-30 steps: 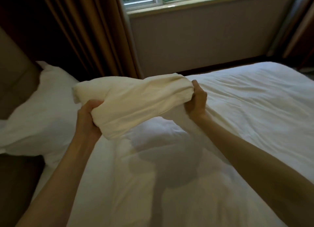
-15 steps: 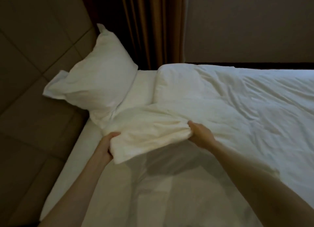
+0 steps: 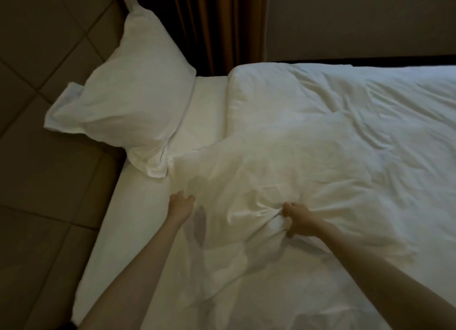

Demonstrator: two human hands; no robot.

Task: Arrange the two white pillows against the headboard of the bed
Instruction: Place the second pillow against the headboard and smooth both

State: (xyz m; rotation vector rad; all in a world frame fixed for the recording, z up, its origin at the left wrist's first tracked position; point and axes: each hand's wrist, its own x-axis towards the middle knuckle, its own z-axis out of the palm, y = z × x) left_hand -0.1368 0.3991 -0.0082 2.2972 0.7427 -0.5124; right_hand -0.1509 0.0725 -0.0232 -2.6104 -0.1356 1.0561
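Observation:
One white pillow leans against the padded brown headboard at the far left corner of the bed. The second white pillow, flatter and creamier, lies on the bed just below it, partly over the duvet's edge. My left hand curls on this pillow's near left edge. At the near right side, my right hand clutches a bunch of its cover. The pillow's outline blends into the duvet in the dim light.
A rumpled white duvet covers the bed to the right. A strip of bare white sheet shows between the leaning pillow and the duvet. Brown curtains and a grey wall stand beyond the bed.
Both hands have lowered the second pillow from the air onto the bed below the first pillow. The view has swung left and down toward the headboard.

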